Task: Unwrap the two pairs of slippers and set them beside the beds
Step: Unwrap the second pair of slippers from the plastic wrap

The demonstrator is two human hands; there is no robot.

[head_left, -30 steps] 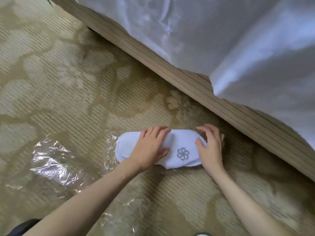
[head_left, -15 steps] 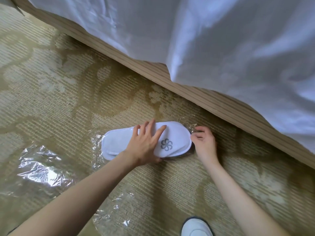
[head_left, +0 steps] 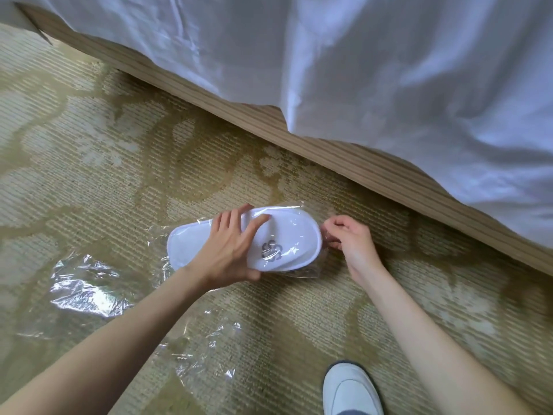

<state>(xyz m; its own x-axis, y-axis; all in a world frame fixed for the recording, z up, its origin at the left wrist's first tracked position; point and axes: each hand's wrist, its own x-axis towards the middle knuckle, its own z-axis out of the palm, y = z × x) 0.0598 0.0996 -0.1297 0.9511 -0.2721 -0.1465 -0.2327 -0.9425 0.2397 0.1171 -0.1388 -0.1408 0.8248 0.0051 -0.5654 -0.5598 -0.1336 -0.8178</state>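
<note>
A white slipper pack (head_left: pixel 287 238) with a grey flower logo lies on the carpet beside the bed, still inside clear plastic wrap (head_left: pixel 308 269). My left hand (head_left: pixel 230 250) grips the pack across its middle, thumb under the near edge and fingers over the top. My right hand (head_left: pixel 348 241) pinches the plastic at the toe end with fingertips together. The slippers are stacked, so I cannot tell how many are inside.
The bed's wooden base (head_left: pixel 374 172) runs diagonally from upper left to right, with a white sheet (head_left: pixel 389 70) hanging over it. Loose clear plastic (head_left: pixel 83 283) lies on the patterned carpet at left, more plastic (head_left: pixel 206 351) nearer me. A white shoe (head_left: pixel 350 390) is at the bottom.
My left hand has shifted from lying flat on the slippers to gripping them around the middle. My right hand slid off the toe and now pinches the wrap there. The view has tilted.
</note>
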